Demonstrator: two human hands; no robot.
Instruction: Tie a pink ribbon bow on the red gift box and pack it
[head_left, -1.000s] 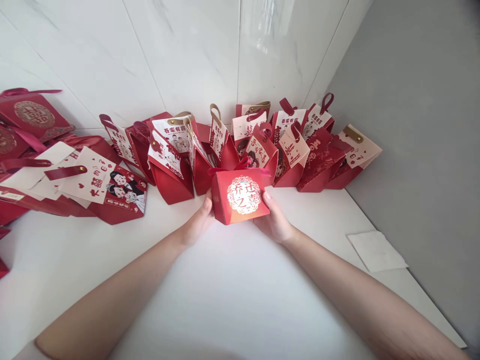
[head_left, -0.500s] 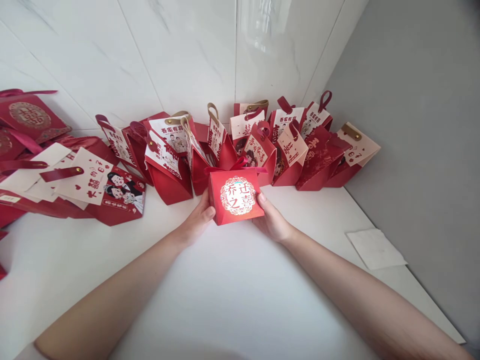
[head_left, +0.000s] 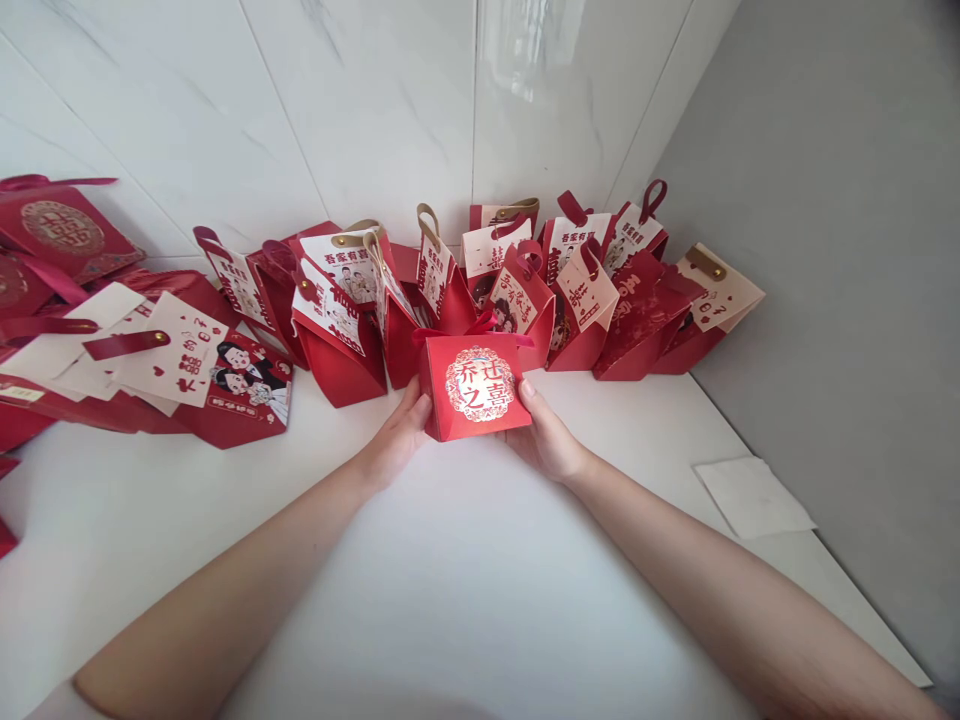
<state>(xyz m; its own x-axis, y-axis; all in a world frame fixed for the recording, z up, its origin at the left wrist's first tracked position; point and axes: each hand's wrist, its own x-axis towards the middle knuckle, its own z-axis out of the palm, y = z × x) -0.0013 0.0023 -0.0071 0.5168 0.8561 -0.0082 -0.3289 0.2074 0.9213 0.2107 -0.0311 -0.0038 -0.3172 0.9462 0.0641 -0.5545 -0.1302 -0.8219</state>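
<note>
Between my hands is a red gift box (head_left: pixel 480 386) with a round white-and-gold emblem, dark lettering and a ribbon along its top edge. My left hand (head_left: pixel 401 430) grips its left side, thumb at the front lower corner. On the opposite side my right hand (head_left: pixel 547 430) grips it, thumb on the front edge and the other fingers hidden behind and below. Just behind it stand several red gift boxes, among them a box with a pale heart-printed flap (head_left: pixel 581 300) and a box with a white flap (head_left: pixel 334 330).
More red boxes lie at the left, including a box with a cartoon couple (head_left: pixel 251 385) and a ribboned box (head_left: pixel 67 230). A white paper square (head_left: pixel 754 497) lies on the white table (head_left: pixel 465 600) at the right. Behind rises a tiled wall (head_left: pixel 375 110); a grey panel (head_left: pixel 840 280) bounds the right.
The held box has tilted slightly and shifted a little up and to the right in view, with both hands still on it. The other boxes stay in place.
</note>
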